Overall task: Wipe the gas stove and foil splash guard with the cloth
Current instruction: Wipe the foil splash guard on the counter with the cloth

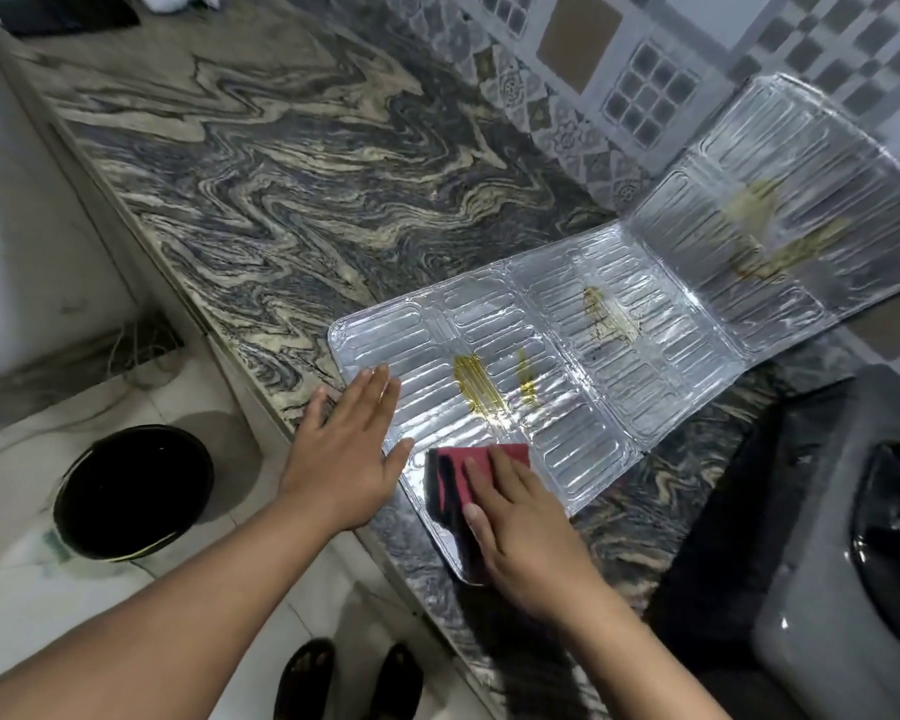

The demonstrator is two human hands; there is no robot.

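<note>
The foil splash guard point(593, 356) is being wiped: the cloth point(461, 472) is pressed flat under the right hand point(520, 527); its near-left corner is steadied by the flat, empty left hand point(344, 449). The yellow stain point(476, 384) beyond the cloth should be wiped next.

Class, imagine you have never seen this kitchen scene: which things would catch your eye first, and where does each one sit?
The shiny foil splash guard lies unfolded across the swirled marble counter, marked with yellowish greasy stains. At its near edge the right hand presses a red cloth onto the foil, while the left hand lies flat on its left corner. A black bucket stands on the floor, lower left.
</note>
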